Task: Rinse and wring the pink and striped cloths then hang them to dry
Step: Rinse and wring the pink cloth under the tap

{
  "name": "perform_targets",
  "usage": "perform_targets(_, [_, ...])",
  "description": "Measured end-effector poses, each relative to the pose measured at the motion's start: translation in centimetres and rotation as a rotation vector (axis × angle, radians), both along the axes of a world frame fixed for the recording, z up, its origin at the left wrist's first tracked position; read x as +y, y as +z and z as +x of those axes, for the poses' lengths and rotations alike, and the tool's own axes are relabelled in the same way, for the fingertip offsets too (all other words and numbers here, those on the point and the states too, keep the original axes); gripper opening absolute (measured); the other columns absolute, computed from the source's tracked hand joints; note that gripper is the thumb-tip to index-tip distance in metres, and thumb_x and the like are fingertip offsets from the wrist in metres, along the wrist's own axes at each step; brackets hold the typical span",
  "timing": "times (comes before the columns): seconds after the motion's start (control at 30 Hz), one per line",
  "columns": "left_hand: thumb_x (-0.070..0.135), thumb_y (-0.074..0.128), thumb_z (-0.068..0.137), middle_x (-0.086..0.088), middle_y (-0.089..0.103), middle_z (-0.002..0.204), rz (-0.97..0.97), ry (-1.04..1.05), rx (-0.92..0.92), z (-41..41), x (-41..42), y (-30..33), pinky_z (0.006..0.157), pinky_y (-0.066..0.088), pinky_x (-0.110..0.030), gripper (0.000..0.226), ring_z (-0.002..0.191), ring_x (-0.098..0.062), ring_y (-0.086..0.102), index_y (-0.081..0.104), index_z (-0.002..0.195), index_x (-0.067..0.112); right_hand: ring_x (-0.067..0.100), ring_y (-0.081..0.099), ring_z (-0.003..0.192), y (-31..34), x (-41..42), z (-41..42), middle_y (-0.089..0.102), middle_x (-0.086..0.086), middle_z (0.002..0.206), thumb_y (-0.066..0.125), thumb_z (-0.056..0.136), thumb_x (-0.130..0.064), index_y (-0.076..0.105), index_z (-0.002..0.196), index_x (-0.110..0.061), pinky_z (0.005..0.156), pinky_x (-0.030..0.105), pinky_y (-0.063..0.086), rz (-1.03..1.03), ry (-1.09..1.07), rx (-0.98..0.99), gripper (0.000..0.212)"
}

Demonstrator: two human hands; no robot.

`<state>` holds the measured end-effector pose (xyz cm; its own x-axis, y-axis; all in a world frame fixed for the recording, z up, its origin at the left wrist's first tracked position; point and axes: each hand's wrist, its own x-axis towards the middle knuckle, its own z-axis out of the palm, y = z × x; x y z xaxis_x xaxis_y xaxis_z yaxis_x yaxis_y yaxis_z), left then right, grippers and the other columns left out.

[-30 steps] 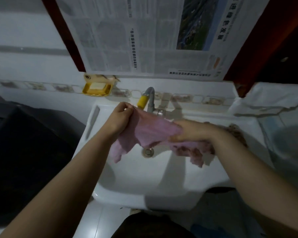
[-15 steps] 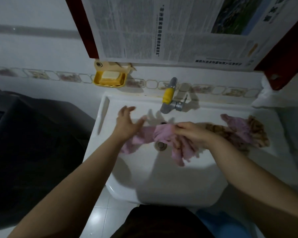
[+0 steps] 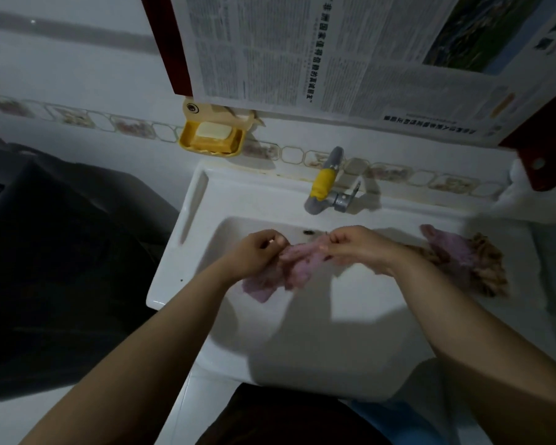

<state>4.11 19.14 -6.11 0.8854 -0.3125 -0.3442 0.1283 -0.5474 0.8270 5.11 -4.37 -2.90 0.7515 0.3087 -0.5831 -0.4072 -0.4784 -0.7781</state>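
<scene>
We hold the pink cloth over the basin of the sink, just in front of the tap. Our left hand and right hand each pinch its upper edge, so both grips are closed on the cloth. Its long axis runs left to right between them, the loose end sagging below the left hand. To the tap's right, the striped cloth lies bunched on the sink ledge with another pink piece, nearer the right hand. We judge wringing means twisting along that axis.
</scene>
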Motion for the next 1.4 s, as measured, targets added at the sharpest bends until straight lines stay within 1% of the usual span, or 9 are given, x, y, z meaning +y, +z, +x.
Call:
perform_targets(0.13, [0.059,0.053,0.085,0.001,0.051,0.132,0.009,-0.096,-0.051,-0.7,-1.7,0.2,0.108,0.035,-0.032,0.043,0.126,-0.011,0.044,0.065,0.113,0.029,0.018,0.061,0.084,0.1,2.4,0.2,0.063,0.012,0.092,0.054,0.094,-0.008,0.054,0.090,-0.009,0.082,0.032,0.051,0.183,-0.021,-0.089,0.004])
perform_targets(0.27, [0.032,0.066,0.088,-0.017,0.068,0.093,-0.515,0.203,0.219,-0.2,-2.5,1.3,0.077,0.051,-0.034,0.037,0.085,-0.022,0.065,0.062,0.097,-0.004,0.024,0.063,0.080,-0.3,2.9,1.1,0.067,0.024,0.093,0.051,0.096,-0.012,0.057,0.098,-0.018,0.071,0.033,0.050,0.134,0.019,-0.190,0.009])
perform_targets(0.43, [0.021,0.058,0.093,-0.021,0.064,0.108,-0.684,0.373,0.377,0.1,-3.4,1.2,0.089,0.053,-0.039,0.030,0.099,-0.031,0.062,0.058,0.108,-0.005,0.018,0.056,0.055,-3.0,0.8,3.7,0.058,0.008,0.069,0.048,0.097,-0.027,0.054,0.098,-0.016,0.056,0.029,0.051,-0.121,-0.359,-0.286,0.012])
perform_targets(0.53, [0.014,0.047,0.099,-0.023,0.063,0.099,-0.827,0.459,0.464,0.1,-4.5,1.8,0.075,0.059,-0.039,0.023,0.091,-0.034,0.062,0.052,0.114,-0.003,0.033,0.061,0.095,-4.2,-1.5,6.8,0.060,0.017,0.110,0.041,0.093,-0.053,0.044,0.125,-0.008,0.081,0.042,0.053,-0.323,-0.655,-0.276,0.056])
perform_targets(0.73, [0.030,0.035,0.103,-0.031,0.056,0.111,-0.987,0.495,0.657,-0.1,-5.9,3.3,0.078,0.055,-0.047,0.040,0.095,-0.036,0.055,0.066,0.107,0.005,0.039,0.062,0.100,-4.5,-1.7,10.8,0.064,0.026,0.110,0.022,0.099,-0.053,0.061,0.109,-0.001,0.085,0.039,0.047,-0.637,-0.323,-0.242,0.066])
perform_targets(0.97, [0.034,0.028,0.104,-0.021,0.058,0.117,-0.957,0.502,0.620,0.3,-6.7,3.9,0.080,0.054,-0.044,0.039,0.105,-0.035,0.055,0.058,0.119,0.013,0.043,0.066,0.086,-7.6,-3.0,11.4,0.068,0.026,0.095,0.017,0.085,-0.050,0.063,0.093,-0.001,0.079,0.051,0.055,-0.536,-0.407,-0.277,0.067])
perform_targets(1.13, [0.019,0.031,0.104,-0.016,0.062,0.119,-0.862,0.545,0.514,0.7,-7.4,4.3,0.105,0.039,-0.048,0.032,0.119,-0.032,0.054,0.056,0.121,0.010,0.044,0.066,0.088,-7.8,-3.5,11.5,0.067,0.027,0.096,0.024,0.083,-0.047,0.061,0.091,0.000,0.078,0.054,0.055,-0.460,-0.439,-0.214,0.060])
perform_targets(1.33, [0.019,0.033,0.104,-0.019,0.060,0.113,-0.755,0.517,0.481,0.9,-7.9,4.6,0.103,0.040,-0.050,0.028,0.110,-0.030,0.056,0.055,0.116,0.007,0.029,0.065,0.078,-3.7,-2.2,10.1,0.065,0.026,0.106,0.047,0.098,-0.019,0.057,0.097,-0.001,0.061,0.029,0.046,-0.450,-0.396,-0.157,0.021])
perform_targets(1.4, [0.021,0.035,0.104,-0.020,0.062,0.117,-0.737,0.510,0.480,1.0,-8.0,4.7,0.102,0.043,-0.049,0.028,0.111,-0.030,0.057,0.057,0.115,0.007,0.036,0.064,0.095,-3.9,-2.1,10.5,0.062,0.026,0.114,0.066,0.086,-0.010,0.053,0.115,0.007,0.063,0.029,0.042,-0.511,-0.376,-0.095,0.035])
